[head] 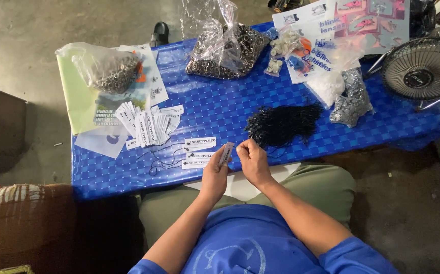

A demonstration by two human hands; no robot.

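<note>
Near frame centre, the left hand [214, 175] is pinching a light, stiff paper tag [226, 152] by its lower edge; the right hand [253, 161] is pinching something unseen beside its top.

A single head-worn camera looks steeply down from above the seated person, close over the lap, facing the blue worktop [291, 109] ahead; bare floor [27, 45] shows at far left.

Even soft daylight, faint shadows, glare on plastic bags [220, 38], edges slightly warped.
</note>
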